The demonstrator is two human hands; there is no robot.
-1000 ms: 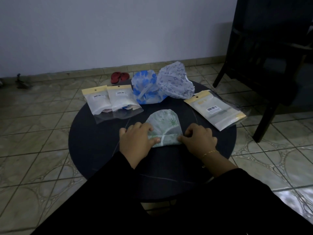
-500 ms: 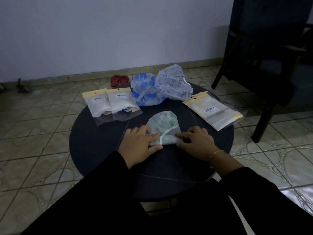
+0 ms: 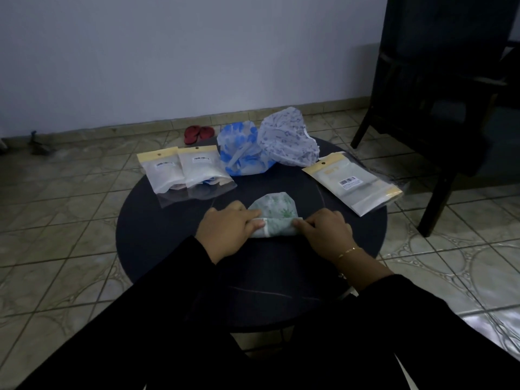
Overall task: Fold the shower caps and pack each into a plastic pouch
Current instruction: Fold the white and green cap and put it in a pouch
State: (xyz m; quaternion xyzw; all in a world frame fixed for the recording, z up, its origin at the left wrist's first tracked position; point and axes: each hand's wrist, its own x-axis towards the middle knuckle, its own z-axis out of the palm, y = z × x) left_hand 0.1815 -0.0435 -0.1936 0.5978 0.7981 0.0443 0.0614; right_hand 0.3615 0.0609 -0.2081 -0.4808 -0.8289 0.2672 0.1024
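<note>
A green-patterned shower cap (image 3: 277, 213) lies in the middle of the round dark table (image 3: 157, 220), its near edge rolled up. My left hand (image 3: 229, 229) pinches the roll's left end and my right hand (image 3: 323, 229) pinches its right end. Behind it sit a blue-flowered cap (image 3: 242, 153) and a pale lilac-patterned cap (image 3: 289, 142), both unfolded. Two filled pouches (image 3: 185, 170) lie at the back left. A stack of flat pouches (image 3: 351, 184) with a barcode label lies at the right.
A dark wooden chair (image 3: 439, 108) stands to the right of the table. Red slippers (image 3: 197, 133) lie on the tiled floor by the wall behind the table. My black sleeves cover the table's near edge.
Both hands have rolled the cap's near edge further up, so the visible flat part is shorter. The hands have spread slightly to the roll's ends.
</note>
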